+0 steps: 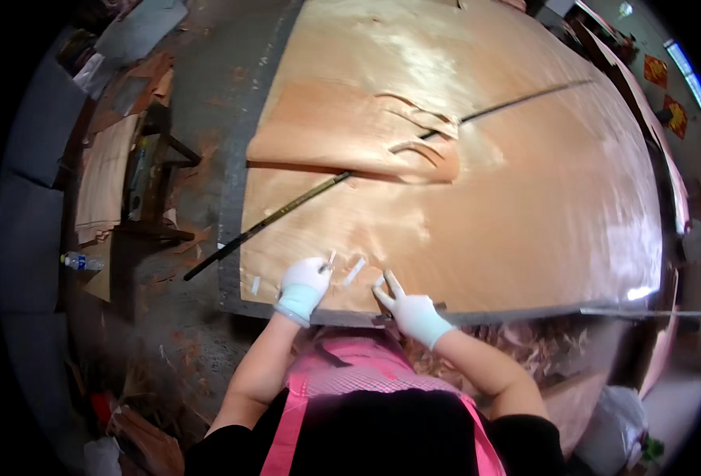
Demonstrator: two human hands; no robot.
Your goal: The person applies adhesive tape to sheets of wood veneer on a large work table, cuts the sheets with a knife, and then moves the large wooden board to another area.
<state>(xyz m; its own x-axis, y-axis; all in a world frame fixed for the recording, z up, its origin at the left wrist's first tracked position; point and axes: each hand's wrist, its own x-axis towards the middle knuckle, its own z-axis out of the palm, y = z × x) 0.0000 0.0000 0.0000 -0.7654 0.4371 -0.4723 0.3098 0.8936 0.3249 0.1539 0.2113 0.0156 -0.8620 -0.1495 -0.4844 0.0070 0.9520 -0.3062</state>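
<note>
White gloves [305, 272], 2 in all, were worn on the left hand [307, 279] and right hand [414, 311], each finished with a pale mint cuff [299, 301]. The forearms [255, 369] were bared below the short sleeves [518, 432] of a black top [390, 436]. A pink apron [358, 355] was worn over it, held by 2 pink straps [284, 436] and crossed by a band [398, 384] of fine pattern, possibly checked, though blurred by the camera.

Pole [291, 205] partly hidden (under brown sheet [318, 131]), item [332, 258] in left hand [306, 276] indistinct
</note>
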